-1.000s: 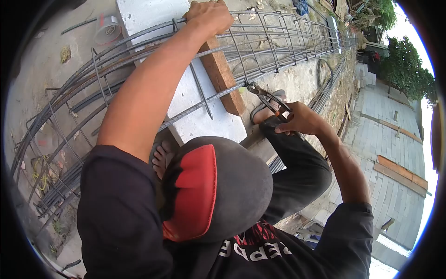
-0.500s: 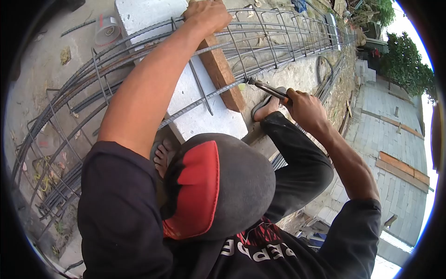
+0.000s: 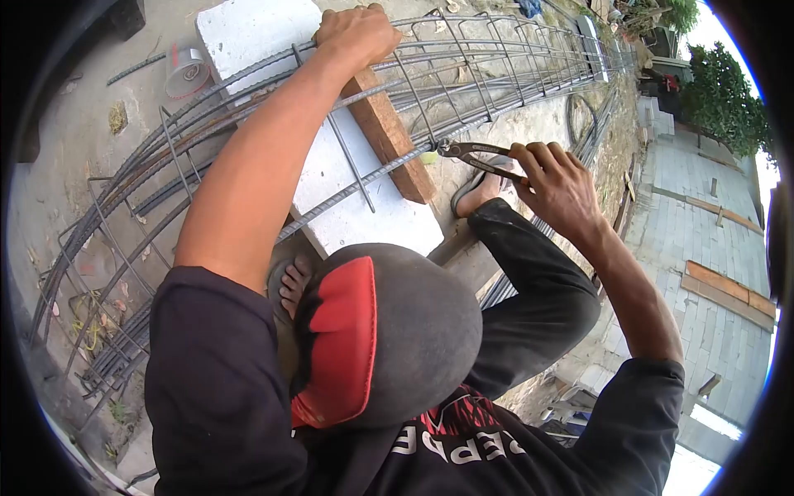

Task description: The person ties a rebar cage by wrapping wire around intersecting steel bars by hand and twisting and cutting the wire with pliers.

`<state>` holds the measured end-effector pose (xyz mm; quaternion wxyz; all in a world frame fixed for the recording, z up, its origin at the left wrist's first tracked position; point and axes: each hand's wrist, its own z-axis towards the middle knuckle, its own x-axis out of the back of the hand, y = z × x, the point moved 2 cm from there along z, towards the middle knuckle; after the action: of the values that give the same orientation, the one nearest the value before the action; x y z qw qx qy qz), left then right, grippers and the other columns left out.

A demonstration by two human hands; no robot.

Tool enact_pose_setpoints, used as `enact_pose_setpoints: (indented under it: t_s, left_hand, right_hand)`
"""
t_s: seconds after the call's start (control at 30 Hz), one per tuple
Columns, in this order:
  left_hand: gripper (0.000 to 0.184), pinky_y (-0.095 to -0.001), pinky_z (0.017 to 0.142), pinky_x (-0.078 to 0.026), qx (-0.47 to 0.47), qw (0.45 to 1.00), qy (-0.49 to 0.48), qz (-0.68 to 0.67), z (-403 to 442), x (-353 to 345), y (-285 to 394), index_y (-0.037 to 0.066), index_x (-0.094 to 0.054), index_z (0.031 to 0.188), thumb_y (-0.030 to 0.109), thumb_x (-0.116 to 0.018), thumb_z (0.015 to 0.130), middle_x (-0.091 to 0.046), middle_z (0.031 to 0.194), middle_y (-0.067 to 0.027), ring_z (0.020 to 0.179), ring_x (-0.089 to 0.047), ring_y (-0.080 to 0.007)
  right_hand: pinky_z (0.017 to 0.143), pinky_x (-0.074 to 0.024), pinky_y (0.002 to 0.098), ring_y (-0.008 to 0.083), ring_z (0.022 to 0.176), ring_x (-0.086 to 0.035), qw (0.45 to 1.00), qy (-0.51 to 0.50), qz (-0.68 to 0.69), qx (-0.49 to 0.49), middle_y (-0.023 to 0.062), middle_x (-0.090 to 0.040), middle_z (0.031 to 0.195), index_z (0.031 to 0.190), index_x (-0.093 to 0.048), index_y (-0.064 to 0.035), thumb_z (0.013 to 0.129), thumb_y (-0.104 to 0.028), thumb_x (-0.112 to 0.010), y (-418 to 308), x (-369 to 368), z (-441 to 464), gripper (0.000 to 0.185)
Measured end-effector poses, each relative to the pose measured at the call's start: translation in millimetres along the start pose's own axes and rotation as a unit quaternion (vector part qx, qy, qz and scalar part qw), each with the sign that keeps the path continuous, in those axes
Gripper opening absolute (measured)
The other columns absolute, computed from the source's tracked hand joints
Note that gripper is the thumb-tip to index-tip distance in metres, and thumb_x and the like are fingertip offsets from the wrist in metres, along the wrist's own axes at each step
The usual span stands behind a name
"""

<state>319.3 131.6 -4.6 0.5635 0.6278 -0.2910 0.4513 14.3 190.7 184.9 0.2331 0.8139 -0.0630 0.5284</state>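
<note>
My left hand [image 3: 357,35] is closed over the upper bars of a long rebar cage [image 3: 463,58], by the end of a wooden block [image 3: 385,136]. My right hand [image 3: 556,188] holds a pair of pincers [image 3: 484,151], its fingers round the handles, which stand apart. The jaws are at the lower ribbed bar, where a stirrup meets it; whether they grip wire there is too small to tell. Beneath the bars lie the wooden block and a long white block [image 3: 364,219].
A clear plastic container [image 3: 187,73] sits on the ground at upper left. Loose rebar [image 3: 116,339] lies at lower left. My sandalled foot [image 3: 478,194] is just below the pincers. A grey block wall [image 3: 703,215] stands at right. My capped head [image 3: 422,322] blocks the lower middle.
The pincers' handles have spread apart and the tool has turned so its flat side shows. My right hand has shifted slightly right and down. My left hand keeps its hold.
</note>
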Motion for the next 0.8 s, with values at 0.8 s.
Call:
enact_pose_setpoints:
  t_s: [0.8]
  left_hand:
    - [0.054,-0.0501,0.101,-0.050,0.033,0.997,-0.069,-0.024,-2,14,6,0.000,-0.062,0.128,0.046,-0.055,0.102,-0.073,0.120,-0.0224,0.115,-0.070,-0.0386]
  right_hand:
    - [0.076,-0.0547,0.0493,0.0364,0.083,-0.071,0.990,-0.010,0.091,-0.104,0.0145,-0.069,0.102,0.126,-0.059,-0.0052,0.091,-0.029,-0.075,3,-27,-3,0.045]
